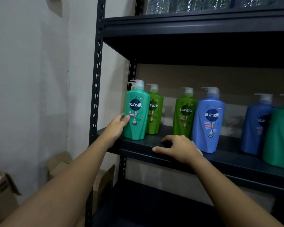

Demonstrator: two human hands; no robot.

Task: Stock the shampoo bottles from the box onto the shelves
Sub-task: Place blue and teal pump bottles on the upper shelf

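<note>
Forearms reach in from the bottom edge, elbows cut off by the frame. Right hand (179, 149): rests on the front lip of the shelf (138, 145), fingers loosely bent, thumb out along the edge, holding nothing. Left hand (116, 126): wraps the lower left side of the teal bottle (136, 110), thumb across its front label, fingers hidden behind it. Teal bottle: upright at the shelf's left end, just inside the post (97, 79); a second pump head shows behind its cap, so another bottle may stand there, body unseen. Green bottle (154, 110): just behind and right of it, label partly covered. Second green bottle (184, 112): further right, set back, its right side overlapped by the blue bottle (210, 120), which stands nearer the front beside the right hand. Dark blue bottle (256, 125) and another teal one (280, 138): far right, blurred, the teal cut off by the frame. Boxes (3, 194): cardboard, lower left on the floor, flaps open, contents hard to make out. Upper shelf (195, 22): wrapped goods at the top edge, cropped and unclear. Wall (31, 79): plain, pale, to the left.
</note>
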